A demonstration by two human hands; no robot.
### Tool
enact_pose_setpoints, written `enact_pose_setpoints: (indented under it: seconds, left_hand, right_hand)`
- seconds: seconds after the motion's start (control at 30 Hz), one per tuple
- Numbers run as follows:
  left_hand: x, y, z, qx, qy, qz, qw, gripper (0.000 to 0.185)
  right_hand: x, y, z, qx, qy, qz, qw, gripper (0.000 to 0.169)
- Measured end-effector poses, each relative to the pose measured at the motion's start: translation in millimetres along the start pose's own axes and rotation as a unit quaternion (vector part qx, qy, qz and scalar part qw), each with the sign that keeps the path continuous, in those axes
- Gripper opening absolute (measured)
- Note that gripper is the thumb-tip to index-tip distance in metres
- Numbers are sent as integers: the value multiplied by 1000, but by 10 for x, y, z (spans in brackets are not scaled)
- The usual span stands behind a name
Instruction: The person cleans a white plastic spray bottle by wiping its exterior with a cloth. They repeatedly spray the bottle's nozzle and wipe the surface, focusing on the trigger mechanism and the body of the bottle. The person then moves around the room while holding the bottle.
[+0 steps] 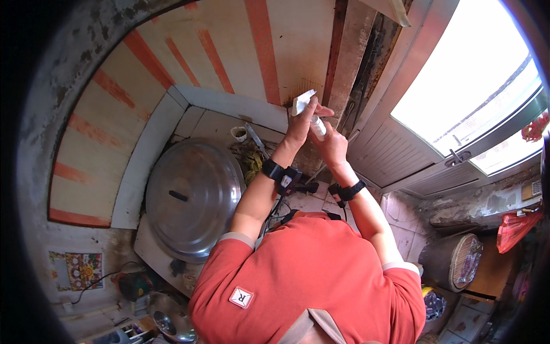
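Observation:
My left hand [300, 122] grips a white angular plastic piece [303, 102], which looks like a trigger spray head. Just below and to the right, my right hand [333, 144] is closed around a white cylinder [318, 125], perhaps the bottle neck or body. Fingers cover the span between the two white parts, so I cannot tell whether they are joined. Both hands are raised close together in front of a cream wall panel [300, 38] with red stripes, near its brown-stained lower corner.
Left of my arms, a large domed metal lid [195, 200] covers much of a tiled ledge [148, 238]. Behind it are a small white cup [239, 133] and a metal blade-like tool [256, 138]. A glazed door [399, 150] stands at right, near a wooden barrel [451, 262].

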State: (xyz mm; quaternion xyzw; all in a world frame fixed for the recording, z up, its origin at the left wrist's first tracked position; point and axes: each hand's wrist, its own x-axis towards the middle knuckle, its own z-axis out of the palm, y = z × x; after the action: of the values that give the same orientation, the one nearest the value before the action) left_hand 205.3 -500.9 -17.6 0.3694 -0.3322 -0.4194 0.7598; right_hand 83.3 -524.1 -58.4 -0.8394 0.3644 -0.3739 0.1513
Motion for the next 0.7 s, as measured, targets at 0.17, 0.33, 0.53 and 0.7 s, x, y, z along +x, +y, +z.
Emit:
enact_pose_setpoints:
  seconds: [0.17,0.33,0.53,0.7]
  left_hand:
    - [-9,-99,-167,38,1,0,999,45]
    - [-49,3,-19,40,-22,27,999,45]
    - [-82,61,-32,27,-48,29,998,41]
    - [-93,156,-17,22,-42,55,997,39]
  right_hand:
    - [2,-49,0,11,5,-4,1000,36]
    - [-3,-47,-66,7,-7,0,1000,31]
    - [-26,-54,-147,23,-35,-11,999,34]
    - [-74,11,-148,40,-58,-9,997,35]
